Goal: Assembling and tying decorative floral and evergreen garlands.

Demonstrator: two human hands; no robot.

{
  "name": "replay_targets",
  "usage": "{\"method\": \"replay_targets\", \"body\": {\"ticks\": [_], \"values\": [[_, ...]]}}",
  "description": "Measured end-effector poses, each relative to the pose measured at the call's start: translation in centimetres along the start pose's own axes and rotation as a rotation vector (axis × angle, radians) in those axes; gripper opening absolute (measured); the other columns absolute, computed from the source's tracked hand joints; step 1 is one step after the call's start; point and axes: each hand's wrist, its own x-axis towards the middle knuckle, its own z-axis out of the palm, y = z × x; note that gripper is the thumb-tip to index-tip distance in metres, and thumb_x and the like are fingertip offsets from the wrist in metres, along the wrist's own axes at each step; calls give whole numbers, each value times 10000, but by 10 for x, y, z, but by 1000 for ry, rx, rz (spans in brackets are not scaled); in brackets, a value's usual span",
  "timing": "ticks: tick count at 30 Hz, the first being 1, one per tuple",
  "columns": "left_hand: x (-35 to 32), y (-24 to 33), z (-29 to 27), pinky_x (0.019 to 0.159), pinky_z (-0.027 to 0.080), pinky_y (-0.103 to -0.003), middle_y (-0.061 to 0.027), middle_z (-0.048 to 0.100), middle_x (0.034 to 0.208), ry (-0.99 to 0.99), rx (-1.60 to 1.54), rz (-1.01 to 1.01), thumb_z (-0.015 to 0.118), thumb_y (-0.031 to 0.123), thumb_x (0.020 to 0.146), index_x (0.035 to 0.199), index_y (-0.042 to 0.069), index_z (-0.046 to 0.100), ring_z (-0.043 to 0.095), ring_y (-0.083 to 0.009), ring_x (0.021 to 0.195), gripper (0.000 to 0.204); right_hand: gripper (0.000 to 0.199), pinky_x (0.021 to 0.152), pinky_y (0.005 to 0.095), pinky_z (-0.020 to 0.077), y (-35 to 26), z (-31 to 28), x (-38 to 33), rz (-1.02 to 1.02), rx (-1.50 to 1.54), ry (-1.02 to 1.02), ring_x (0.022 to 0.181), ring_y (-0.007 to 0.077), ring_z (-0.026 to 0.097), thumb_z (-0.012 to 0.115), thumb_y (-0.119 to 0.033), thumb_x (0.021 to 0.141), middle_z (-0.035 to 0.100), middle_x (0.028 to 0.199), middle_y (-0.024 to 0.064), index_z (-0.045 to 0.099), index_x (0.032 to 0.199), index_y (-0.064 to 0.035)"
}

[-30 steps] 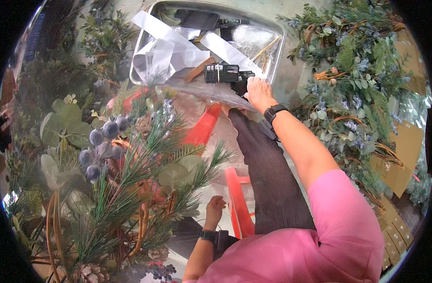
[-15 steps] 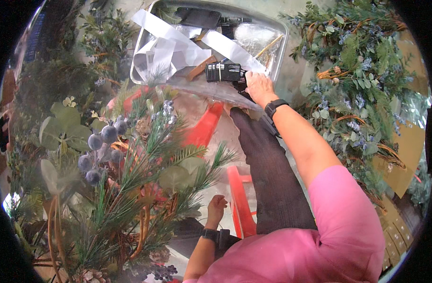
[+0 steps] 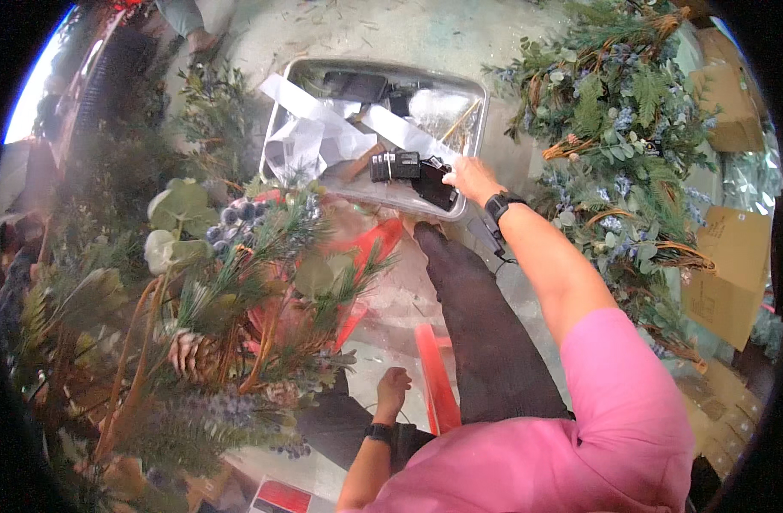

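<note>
My right hand [image 3: 475, 180] reaches over the near right corner of a clear plastic bin [image 3: 376, 65]. Its fingertips are pinched together at the edge of some flat black pieces [image 3: 434, 186]; what they grip is not clear. Beside these pieces lies a banded bundle of small black packs [image 3: 395, 167]. Long white paper strips [image 3: 297, 144] curl across the bin, next to a brown strip [image 3: 363, 162] and a clear plastic bag [image 3: 438, 111]. My left hand [image 3: 393, 393] hangs low by my lap, fingers curled in, with nothing visible in them.
Evergreen sprays with blue berries [image 3: 237, 218] crowd the left, close to me. More greenery with twig stems [image 3: 618, 128] runs down the right, near cardboard boxes [image 3: 726, 274]. Red plastic legs [image 3: 438, 376] stand by my leg. Part of another person [image 3: 186, 19] shows far left.
The view has shifted, so the bin sits lower and the greenery on the left has moved in the picture. My right hand stays at the black pieces, which now show more. My left hand remains low.
</note>
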Motion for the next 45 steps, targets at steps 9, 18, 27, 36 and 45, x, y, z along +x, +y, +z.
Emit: {"method": "replay_targets", "body": {"ticks": [9,18,27,36,45], "values": [[-14,-2,-3,583,446,-263,-96,613,791,24,-95,-76,485,193,853,1030,-4,519,586,-157,665,267,246,704,406,470,6,6,5,-114,214,25,795,356,600,610,-186,680,602,803,242,606,795,31],[-5,12,-2,592,480,-276,-122,611,771,35,-69,-30,476,145,829,976,-45,536,592,-177,645,247,203,616,393,458,32,19,12,-132,473,133,644,315,602,574,-169,650,558,654,214,593,761,0],[0,0,-5,566,446,-269,-102,616,793,12,9,-48,492,197,822,1036,-17,521,580,-157,643,304,139,489,332,486,45,11,14,-54,641,174,531,206,578,575,-153,703,585,652,140,618,728,-23],[-18,40,-9,617,493,-283,-125,606,794,76,-40,35,481,109,814,999,-64,535,608,-184,730,259,129,421,227,475,4,-49,-60,43,1050,205,502,92,536,538,-107,806,545,665,6,566,707,-29],[-115,187,-20,694,454,-257,-54,591,836,158,-374,598,500,208,873,986,-26,546,567,-135,749,264,105,419,198,433,-110,-107,-252,-316,1043,-223,482,62,527,558,-119,837,558,636,4,569,779,-32]]}}
